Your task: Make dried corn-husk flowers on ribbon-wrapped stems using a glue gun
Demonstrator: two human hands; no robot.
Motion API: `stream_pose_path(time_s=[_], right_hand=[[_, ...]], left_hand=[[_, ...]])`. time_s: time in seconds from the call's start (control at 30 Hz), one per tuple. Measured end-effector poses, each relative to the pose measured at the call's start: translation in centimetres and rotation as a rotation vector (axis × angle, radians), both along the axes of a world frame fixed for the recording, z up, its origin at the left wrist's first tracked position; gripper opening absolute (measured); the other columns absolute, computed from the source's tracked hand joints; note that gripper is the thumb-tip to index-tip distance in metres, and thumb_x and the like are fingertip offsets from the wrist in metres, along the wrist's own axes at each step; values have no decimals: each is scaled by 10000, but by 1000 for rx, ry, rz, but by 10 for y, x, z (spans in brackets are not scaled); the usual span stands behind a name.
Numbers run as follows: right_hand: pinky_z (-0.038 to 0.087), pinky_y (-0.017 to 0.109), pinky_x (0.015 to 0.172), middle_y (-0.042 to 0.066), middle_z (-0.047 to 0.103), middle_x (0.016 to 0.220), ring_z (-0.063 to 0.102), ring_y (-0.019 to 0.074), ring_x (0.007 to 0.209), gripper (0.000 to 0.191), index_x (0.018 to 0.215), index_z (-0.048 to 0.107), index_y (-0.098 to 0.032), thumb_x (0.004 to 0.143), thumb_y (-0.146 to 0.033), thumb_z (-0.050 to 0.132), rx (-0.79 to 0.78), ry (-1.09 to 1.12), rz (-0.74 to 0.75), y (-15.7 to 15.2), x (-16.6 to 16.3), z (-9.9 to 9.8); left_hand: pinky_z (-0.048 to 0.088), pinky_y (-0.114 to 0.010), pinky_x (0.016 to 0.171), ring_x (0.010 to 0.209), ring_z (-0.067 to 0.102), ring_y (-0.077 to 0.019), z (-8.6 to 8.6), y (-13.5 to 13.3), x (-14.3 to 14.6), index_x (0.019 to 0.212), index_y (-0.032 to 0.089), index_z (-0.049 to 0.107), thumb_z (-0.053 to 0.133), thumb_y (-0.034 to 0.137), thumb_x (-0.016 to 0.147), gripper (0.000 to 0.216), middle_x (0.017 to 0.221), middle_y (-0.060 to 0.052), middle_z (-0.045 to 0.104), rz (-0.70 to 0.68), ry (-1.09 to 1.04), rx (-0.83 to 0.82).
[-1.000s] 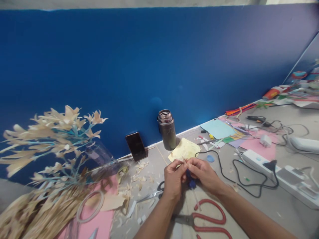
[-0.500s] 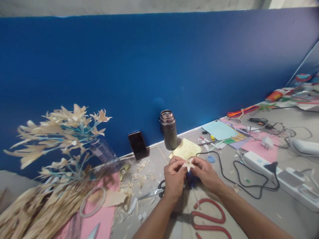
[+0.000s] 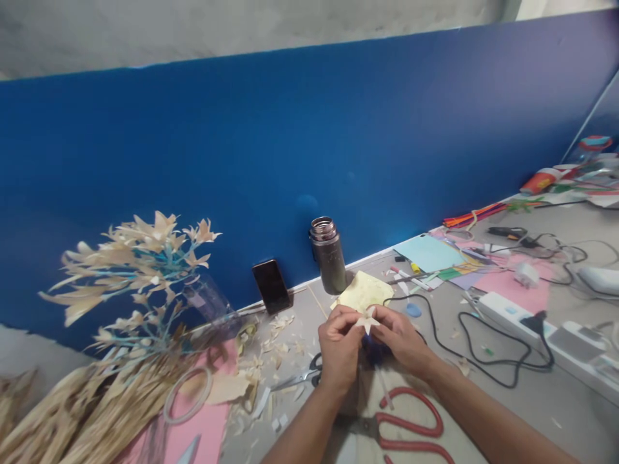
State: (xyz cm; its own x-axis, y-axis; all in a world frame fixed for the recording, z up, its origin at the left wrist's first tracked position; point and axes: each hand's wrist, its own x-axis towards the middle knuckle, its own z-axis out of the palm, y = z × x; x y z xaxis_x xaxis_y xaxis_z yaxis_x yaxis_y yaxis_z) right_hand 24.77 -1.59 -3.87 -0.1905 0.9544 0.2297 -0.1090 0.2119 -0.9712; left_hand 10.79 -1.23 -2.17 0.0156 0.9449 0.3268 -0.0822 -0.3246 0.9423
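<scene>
My left hand (image 3: 338,345) and my right hand (image 3: 401,338) meet over the grey table, fingers pinched together. Between their fingertips sits a small cream paper flower (image 3: 367,318) with pointed petals. A dark blue piece (image 3: 371,351) shows just below it between the hands; who holds it I cannot tell. Under my wrists lie red-handled scissors (image 3: 411,428). A smaller pair of scissors (image 3: 300,375) lies left of my left hand. A pale yellow sheet (image 3: 363,291) lies just beyond the hands.
A steel flask (image 3: 329,255) and a phone (image 3: 271,287) stand against the blue partition (image 3: 290,161). A clear vase of cream paper flowers (image 3: 140,270) stands left, with straw, pink paper and a tape ring (image 3: 186,396). Black cables, a power strip (image 3: 512,309) and coloured papers fill the right.
The small paper flower has come up into view between my fingertips and its petals are spread. The view has tilted upward slightly. My hands stay in the same place.
</scene>
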Motion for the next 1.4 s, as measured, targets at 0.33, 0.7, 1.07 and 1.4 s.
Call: stream_pose_path(time_s=[0.33,0.7,1.07,1.4], right_hand=[[334,252,550,-47,480,625,423,120,574,432,766,544,-201,891,-614,564,26,48,-66,1,-4,3],[276,238,473,-64,468,523,366,96,476,414,673,532,-207,798,-582,653,-34,88,-18,-11,-20,5],[335,232,492,-26,586,655,431,90,521,403,813,656,-178,741,-568,726,-67,89,39,-28,-21,9],[425,269,650,69,710,1050,598,173,727,508,1138,704,-207,636,-253,766,394,-634,395,-58,-77,17]], left_hand=[[344,-207,436,476,456,-66,4,0,3,794,145,745,795,317,699,202,686,19,542,-164,-54,-174],[272,-186,410,404,413,-52,14,-24,-8,743,141,699,867,372,584,327,480,50,525,-20,-161,-348],[250,-186,400,414,433,-52,37,-27,-28,717,137,684,886,301,544,311,503,56,527,-61,-248,-326],[233,-161,422,449,379,-2,115,-1,-61,792,154,625,808,183,736,194,685,63,576,17,-521,-205]])
